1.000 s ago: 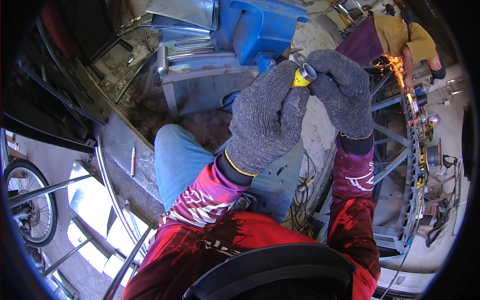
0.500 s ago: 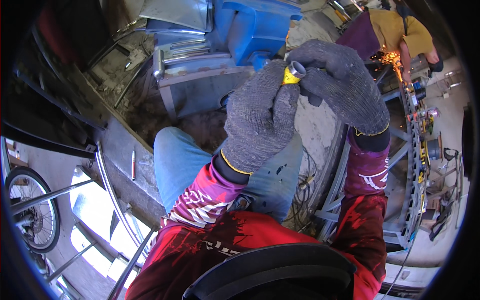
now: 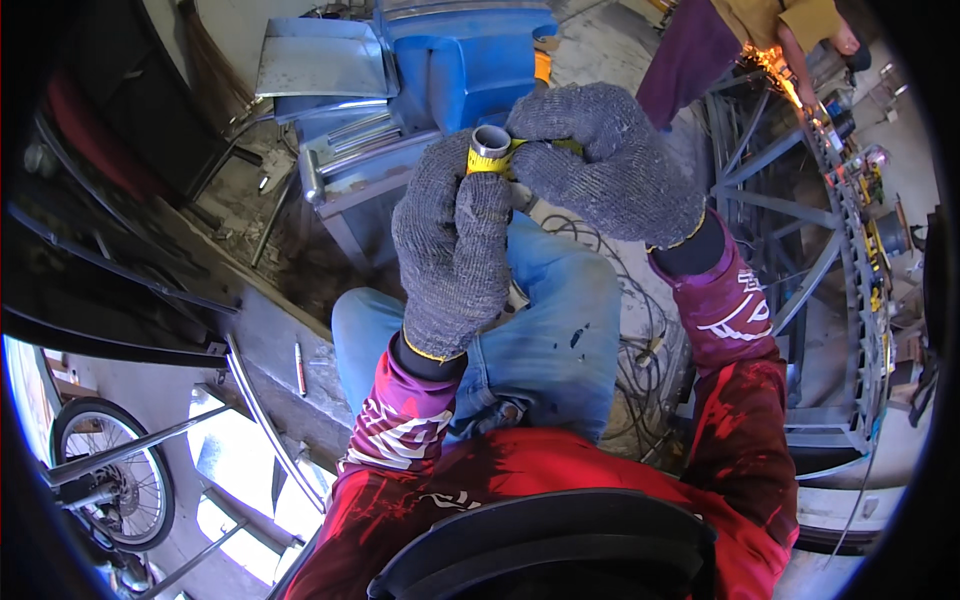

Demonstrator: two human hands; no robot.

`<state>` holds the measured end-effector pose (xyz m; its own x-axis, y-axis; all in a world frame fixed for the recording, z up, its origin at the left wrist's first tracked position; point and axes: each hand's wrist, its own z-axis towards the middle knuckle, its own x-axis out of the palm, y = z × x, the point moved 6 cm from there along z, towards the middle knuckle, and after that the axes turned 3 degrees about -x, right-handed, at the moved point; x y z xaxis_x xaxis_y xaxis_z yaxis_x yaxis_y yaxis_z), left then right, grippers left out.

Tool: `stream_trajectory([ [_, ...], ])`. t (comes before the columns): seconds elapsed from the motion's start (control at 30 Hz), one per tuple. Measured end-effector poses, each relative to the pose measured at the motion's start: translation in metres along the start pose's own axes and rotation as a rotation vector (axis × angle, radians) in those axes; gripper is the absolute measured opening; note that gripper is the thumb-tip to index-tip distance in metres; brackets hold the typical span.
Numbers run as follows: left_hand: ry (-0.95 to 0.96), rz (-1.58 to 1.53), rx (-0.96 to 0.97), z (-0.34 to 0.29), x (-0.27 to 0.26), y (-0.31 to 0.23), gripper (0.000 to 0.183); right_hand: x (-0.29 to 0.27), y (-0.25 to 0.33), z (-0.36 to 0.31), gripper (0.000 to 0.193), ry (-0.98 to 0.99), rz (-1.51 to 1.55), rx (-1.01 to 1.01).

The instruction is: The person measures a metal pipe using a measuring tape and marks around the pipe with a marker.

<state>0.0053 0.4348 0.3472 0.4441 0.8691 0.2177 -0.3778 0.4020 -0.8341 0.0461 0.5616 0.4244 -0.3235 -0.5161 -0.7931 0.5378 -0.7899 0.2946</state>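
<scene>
Metal tube: the short round metal tube (image 3: 490, 139) stands up out of the left fist with its open mouth toward the camera; half a second ago it leaned to the right, and it now sits lower and further left in the view.
Yellow tape: the printed yellow tape (image 3: 487, 162) bends around the tube just below its rim, and a strip of it now shows running across to the right glove, where earlier only the band on the tube could be seen.
Left hand: the left hand (image 3: 447, 255), in a grey knit glove, has its grip closed on the tube between thumb and fingers; the forearm points more straight up than before.
Right hand: the right hand (image 3: 608, 165), gloved alike, has its grip pinching the tape between thumb and curled fingers, just beside the tube.
Jeans: more of the right leg of the jeans (image 3: 562, 320) shows under the hands than earlier.
Blue machine: the blue housing (image 3: 465, 82) beyond the hands lies further left in the view, along with the worktop (image 3: 372, 184) and its metal tubes (image 3: 357, 137).
Sparks: orange sparks (image 3: 778, 68) again fly near a co-worker (image 3: 690, 55), now nearer the top edge.
</scene>
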Motion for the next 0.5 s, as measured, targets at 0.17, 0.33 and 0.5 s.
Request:
stream_trajectory([
  [0.17, 0.056, 0.005, -0.045, -0.001, -0.007, 0.010, 0.023, 0.006, -0.005, -0.002, 0.028, -0.005, 0.174, 0.142],
  [0.33, 0.072, 0.062, 0.034, 0.001, -0.003, -0.001, 0.022, 0.007, 0.001, 0.000, 0.029, -0.018, 0.031, 0.147],
  [0.5, 0.095, -0.153, -0.078, 0.003, 0.000, 0.000, 0.023, 0.002, 0.011, 0.005, 0.017, 0.042, -0.068, 0.091],
])
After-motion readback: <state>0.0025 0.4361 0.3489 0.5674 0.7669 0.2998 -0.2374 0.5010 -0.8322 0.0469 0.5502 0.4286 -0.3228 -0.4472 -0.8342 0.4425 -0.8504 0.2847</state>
